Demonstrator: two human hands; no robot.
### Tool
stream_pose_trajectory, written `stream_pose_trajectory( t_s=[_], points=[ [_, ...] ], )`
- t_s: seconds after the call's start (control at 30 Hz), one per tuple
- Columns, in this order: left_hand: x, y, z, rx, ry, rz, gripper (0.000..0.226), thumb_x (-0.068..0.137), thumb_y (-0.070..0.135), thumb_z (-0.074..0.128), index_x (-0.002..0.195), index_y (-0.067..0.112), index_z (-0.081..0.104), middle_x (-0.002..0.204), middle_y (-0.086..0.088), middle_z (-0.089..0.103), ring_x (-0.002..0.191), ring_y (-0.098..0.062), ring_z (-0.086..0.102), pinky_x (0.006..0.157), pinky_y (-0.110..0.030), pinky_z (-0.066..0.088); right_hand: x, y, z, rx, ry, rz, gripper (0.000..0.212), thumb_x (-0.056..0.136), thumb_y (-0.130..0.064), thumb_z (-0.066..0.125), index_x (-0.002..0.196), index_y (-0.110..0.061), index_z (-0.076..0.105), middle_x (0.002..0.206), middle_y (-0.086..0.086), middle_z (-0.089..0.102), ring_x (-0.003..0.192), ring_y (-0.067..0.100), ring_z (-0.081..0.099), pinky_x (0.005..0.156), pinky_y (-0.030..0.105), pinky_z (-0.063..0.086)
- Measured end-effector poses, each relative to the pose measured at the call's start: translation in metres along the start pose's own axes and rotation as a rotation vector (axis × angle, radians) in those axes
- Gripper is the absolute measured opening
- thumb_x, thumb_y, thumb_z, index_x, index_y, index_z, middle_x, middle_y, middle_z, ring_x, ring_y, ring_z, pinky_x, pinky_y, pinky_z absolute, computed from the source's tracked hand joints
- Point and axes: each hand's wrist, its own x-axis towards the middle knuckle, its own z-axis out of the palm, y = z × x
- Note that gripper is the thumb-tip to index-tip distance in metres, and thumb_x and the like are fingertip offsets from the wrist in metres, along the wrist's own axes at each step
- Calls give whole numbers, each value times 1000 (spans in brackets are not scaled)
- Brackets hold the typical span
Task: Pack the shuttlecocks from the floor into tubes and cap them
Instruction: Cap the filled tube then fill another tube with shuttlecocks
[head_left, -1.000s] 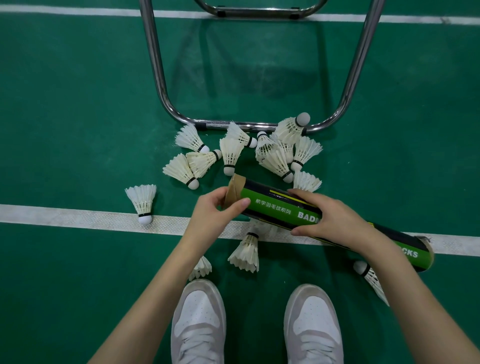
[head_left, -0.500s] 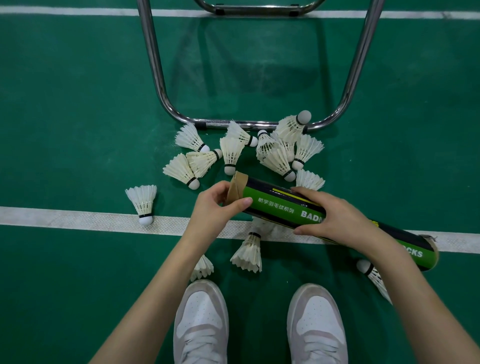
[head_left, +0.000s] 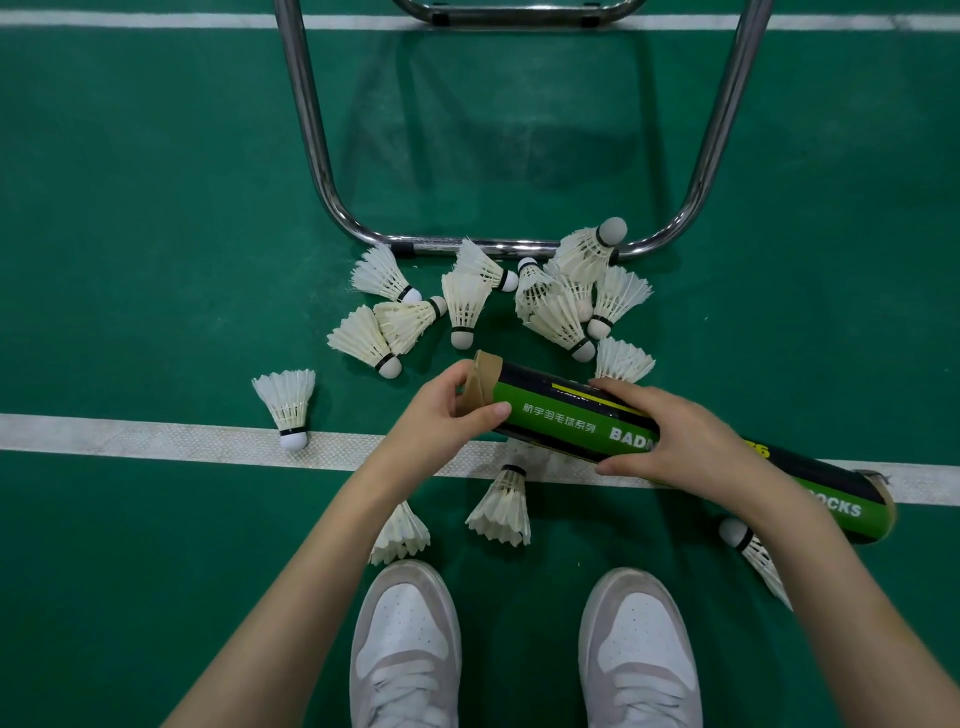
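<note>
A green and black shuttlecock tube (head_left: 566, 415) lies slanted above the floor, its brown cardboard mouth at the left. My right hand (head_left: 670, 441) grips the tube around its middle. My left hand (head_left: 441, 413) holds the open mouth end, thumb along the tube's near side and fingers over the rim. No cap shows on either end. Several white feather shuttlecocks (head_left: 561, 312) lie in a cluster on the floor beyond the tube. One shuttlecock (head_left: 288, 402) stands alone at the left on the white line. Others lie near my feet: one (head_left: 501, 506), one (head_left: 400, 535) and one (head_left: 756, 558).
A chrome tubular frame (head_left: 317, 156) stands on the green court floor (head_left: 130, 234) just behind the cluster. A white court line (head_left: 156, 441) runs across under the tube. My two white shoes (head_left: 405, 644) are at the bottom of the view.
Both hands and the tube have drifted slightly away from me. The grips are unchanged and the shuttlecocks on the floor have not moved.
</note>
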Motion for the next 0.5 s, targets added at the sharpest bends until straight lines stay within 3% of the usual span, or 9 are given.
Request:
stream_pose_trajectory(
  t_s=[0.17,0.27,0.37,0.5],
  points=[
    [-2,-4,-7,-67,117,2,24,85,11,66,105,14,54,92,-6,74,83,-13,67,81,-17,50,0,0,1,-1,-3,3,84,65,-48,77,136,-48,31,124,-11,54,113,12,49,97,39,42],
    [-2,-5,-17,-50,207,18,21,84,18,66,102,20,54,84,3,74,81,-6,67,73,-9,47,-1,-1,-2,-11,2,11,83,67,-46,77,136,-47,31,125,-9,54,113,13,50,96,38,42],
    [1,-8,-33,14,295,36,23,85,28,64,106,24,57,93,5,73,89,-2,66,70,-3,43,0,-1,-6,-2,13,16,82,68,-45,77,136,-48,31,125,-10,52,113,12,50,96,38,43],
    [15,-17,-60,182,535,112,18,88,8,62,100,22,58,98,8,66,92,-6,60,78,-17,45,1,-1,-7,0,17,14,83,66,-46,77,135,-48,31,125,-10,51,112,12,50,95,38,43]
  ],
)
